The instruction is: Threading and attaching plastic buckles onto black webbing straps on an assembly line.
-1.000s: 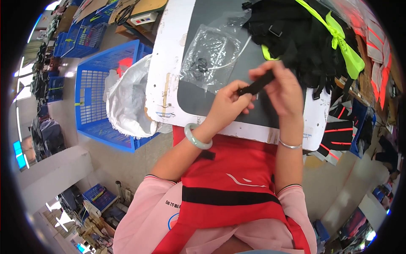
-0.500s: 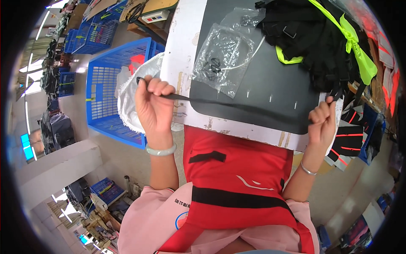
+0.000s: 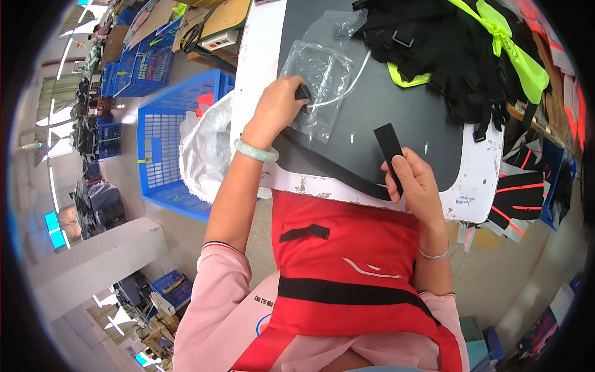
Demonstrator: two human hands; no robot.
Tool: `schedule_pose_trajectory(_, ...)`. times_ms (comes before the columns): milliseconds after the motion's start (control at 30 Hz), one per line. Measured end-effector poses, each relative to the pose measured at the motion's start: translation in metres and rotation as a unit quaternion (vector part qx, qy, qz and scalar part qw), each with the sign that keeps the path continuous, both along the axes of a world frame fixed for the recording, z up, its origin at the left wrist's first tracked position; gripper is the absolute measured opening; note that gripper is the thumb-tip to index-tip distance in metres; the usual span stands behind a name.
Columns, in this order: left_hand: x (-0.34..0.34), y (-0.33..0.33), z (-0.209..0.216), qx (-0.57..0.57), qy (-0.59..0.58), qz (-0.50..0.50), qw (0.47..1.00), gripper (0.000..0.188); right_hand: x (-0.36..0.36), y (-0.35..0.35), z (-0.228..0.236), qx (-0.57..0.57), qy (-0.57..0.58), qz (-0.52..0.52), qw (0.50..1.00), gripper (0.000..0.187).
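A long black webbing strap (image 3: 331, 168) sags across the near part of the table. My right hand (image 3: 416, 186) pinches it between thumb and fingers, and its flat end (image 3: 388, 146) stands up above the grip. Toward the left, the strap runs up to my left hand (image 3: 277, 104), where its other end is hidden. The fingers of that hand are closed on a small black piece (image 3: 302, 93), which looks like a buckle. They are at the edge of a clear plastic bag (image 3: 328, 68) lying on the dark mat (image 3: 372, 118).
Black strapped gear (image 3: 434, 49) with a yellow-green band (image 3: 524, 68) is heaped at the far right of the white table (image 3: 471, 192). Left of the table stands a blue crate (image 3: 158, 155) with a white sack (image 3: 207, 155). Black and orange pieces (image 3: 517, 192) lie at the right.
My left hand has moved right and away from me, onto the bag. The right hand has come left and now holds the strap's flat end up; the strap has gone slack.
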State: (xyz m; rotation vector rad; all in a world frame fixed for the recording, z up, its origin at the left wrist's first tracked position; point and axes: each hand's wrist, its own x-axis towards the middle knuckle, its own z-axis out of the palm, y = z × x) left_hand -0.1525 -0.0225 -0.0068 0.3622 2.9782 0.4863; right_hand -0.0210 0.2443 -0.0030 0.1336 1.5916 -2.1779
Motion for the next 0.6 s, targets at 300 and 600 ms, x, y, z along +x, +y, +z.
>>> schedule_pose_trajectory(300, 0.001, 0.004, 0.013, 0.043, -0.033, -0.043, 0.998, 0.019, -0.010, -0.002, -0.003, 0.013, 0.003, 0.015, 1.000, 0.022)
schedule_pose_trajectory(600, 0.093, 0.067, 0.038, 0.554, -0.279, 0.070, 0.781, 0.011, -0.022, -0.029, 0.022, 0.076, 0.145, -0.076, 0.984, 0.016)
